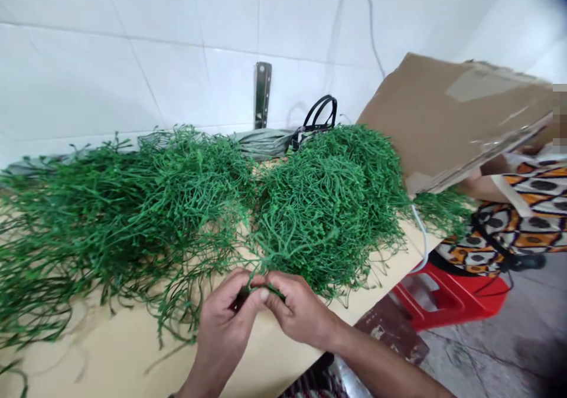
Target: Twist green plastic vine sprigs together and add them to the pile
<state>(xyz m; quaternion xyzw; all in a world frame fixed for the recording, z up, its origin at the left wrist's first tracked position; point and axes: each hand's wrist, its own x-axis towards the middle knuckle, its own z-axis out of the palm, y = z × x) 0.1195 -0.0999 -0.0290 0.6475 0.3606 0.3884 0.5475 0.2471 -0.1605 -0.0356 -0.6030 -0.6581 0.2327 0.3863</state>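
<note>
My left hand [230, 321] and my right hand [299, 309] meet at the table's front part, thumbs nearly touching. Both are closed on thin green plant stems [254, 281], whose branching tips reach away towards the piles. Beyond my right hand lies a thick heap of green artificial-looking sprigs [328, 209]. Another wide heap of the same sprigs [146, 203] spreads over the left side, with loose stems trailing towards the front edge. My fingers hide part of the held stems.
A cardboard box [460, 120] leans at the right beside a person in a patterned garment [535, 209]. Below is a red stool [456, 297]. A black-handled bag [305, 132] and metal bracket [262, 94] are by the tiled wall. A white cable [424, 238] crosses the pale table [110, 351].
</note>
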